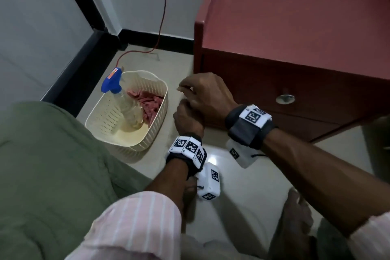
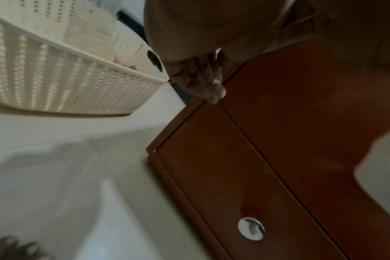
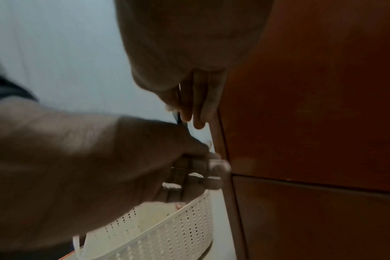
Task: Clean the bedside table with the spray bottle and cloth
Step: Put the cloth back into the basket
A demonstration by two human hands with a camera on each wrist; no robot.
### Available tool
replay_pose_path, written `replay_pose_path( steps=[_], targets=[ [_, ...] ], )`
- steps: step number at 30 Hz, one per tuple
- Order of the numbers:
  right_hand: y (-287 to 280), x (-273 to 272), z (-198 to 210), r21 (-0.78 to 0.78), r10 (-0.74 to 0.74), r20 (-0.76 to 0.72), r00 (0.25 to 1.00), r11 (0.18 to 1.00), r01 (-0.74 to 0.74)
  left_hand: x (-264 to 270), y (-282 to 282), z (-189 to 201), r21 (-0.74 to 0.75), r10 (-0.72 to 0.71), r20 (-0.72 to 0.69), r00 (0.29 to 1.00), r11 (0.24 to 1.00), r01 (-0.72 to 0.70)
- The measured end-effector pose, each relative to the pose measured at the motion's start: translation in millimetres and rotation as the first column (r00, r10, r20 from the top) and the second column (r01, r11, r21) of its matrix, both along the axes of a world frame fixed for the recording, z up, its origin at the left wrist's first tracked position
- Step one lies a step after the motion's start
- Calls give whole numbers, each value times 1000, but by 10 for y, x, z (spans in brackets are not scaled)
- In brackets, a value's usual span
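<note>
A clear spray bottle point(image 1: 127, 103) with a blue trigger head leans in a cream perforated basket point(image 1: 126, 143) on the floor, beside a crumpled pink cloth point(image 1: 150, 104). The reddish-brown bedside table point(image 1: 295, 17) stands to the right of it. Both hands hover between basket and table, holding nothing. My left hand point(image 1: 185, 114) sits low with its fingers point(image 2: 203, 82) loosely hanging near the table's corner. Just above it, my right hand point(image 1: 196, 91) has relaxed fingers point(image 3: 196, 105) beside the table's side panel point(image 3: 312, 105). The basket's rim point(image 3: 167, 228) lies below the hands.
The table's drawer has a round metal knob point(image 1: 285, 99). A red cable point(image 1: 162, 17) runs down the wall to the floor behind the basket. Black skirting lines the wall. My green-trousered knee point(image 1: 42, 164) is at the left, a bare foot point(image 1: 295, 228) on the glossy tile.
</note>
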State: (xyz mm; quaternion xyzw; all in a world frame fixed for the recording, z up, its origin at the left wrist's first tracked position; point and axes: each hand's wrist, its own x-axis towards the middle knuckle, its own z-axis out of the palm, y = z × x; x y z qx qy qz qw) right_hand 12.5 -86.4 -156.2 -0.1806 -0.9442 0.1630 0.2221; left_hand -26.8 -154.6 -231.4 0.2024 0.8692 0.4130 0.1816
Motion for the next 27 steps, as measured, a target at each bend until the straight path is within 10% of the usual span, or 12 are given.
replay_pose_path(
  steps=[7,13,27],
  targets=[
    [244,722,612,253,-203,-568,797,879,403,607,139,1047,373,-103,-353,930,896,241],
    [910,1065,821,49,-640,-344,687,718,694,766,669,1474,385,-34,-654,756,845,371],
    [932,1021,747,-159,-753,-440,490,602,782,1031,1104,1301,199,-70,-598,799,952,233]
  ],
)
